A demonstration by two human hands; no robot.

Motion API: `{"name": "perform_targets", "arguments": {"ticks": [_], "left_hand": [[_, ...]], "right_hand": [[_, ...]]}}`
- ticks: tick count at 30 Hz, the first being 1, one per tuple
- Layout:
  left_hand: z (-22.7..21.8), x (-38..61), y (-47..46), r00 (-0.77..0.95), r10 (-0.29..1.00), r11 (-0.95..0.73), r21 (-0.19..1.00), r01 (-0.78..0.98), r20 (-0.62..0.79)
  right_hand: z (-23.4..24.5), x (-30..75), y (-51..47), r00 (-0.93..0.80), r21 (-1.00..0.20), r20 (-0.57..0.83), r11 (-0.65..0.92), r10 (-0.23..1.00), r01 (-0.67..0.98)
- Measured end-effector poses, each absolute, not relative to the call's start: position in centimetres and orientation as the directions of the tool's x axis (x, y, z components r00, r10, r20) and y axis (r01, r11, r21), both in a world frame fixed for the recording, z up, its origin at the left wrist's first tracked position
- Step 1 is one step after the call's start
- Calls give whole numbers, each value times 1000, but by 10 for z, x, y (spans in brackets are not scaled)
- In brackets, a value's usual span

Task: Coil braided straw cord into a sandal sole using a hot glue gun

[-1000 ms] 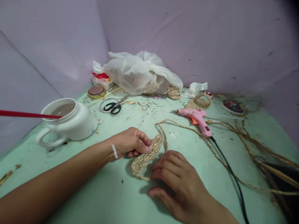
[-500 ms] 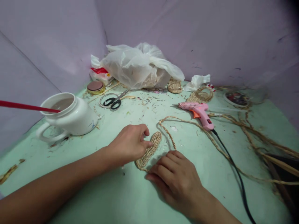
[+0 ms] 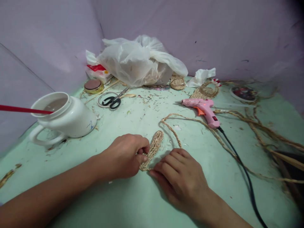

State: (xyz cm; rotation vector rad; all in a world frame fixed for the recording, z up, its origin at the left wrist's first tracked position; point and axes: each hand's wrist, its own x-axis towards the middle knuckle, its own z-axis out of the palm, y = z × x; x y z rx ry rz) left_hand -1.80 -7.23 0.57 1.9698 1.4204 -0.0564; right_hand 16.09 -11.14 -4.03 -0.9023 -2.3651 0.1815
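On the green tabletop lies a flat, elongated coil of braided straw rope. Its near left end is pinched by my left hand, thumb and fingers closed at the coil's edge. To the right, my right hand is closed on the loose rope where it leaves the coil's near end. From under that hand the rope runs forward, bends, and trails off to the right. A pink glue gun with an orange trigger lies beyond the right hand, its nozzle pointing left.
A white mug holding a red stick stands at left. Behind are scissors, a round tin, a plastic bag and woven straw pieces. The black cord and more straw strands cross the right side.
My left hand has shifted from the coil's middle down toward its near left end. My right hand stays on the rope. The whole view has tilted slightly.
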Motion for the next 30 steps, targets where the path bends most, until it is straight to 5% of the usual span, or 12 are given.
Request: {"name": "perform_targets", "arguments": {"ticks": [14, 21, 30], "left_hand": [[9, -17, -70, 461, 793, -276, 441, 854, -398], [6, -18, -71, 479, 783, -287, 452, 845, -397], [5, -14, -84, 425, 838, -303, 356, 884, -342]], "right_hand": [[-37, 159, -110, -415, -522, 415, 585, 810, 621], [-37, 154, -107, -244, -537, 401, 442, 883, 719], [-35, 151, -108, -233, -549, 365, 410, 901, 729]]}}
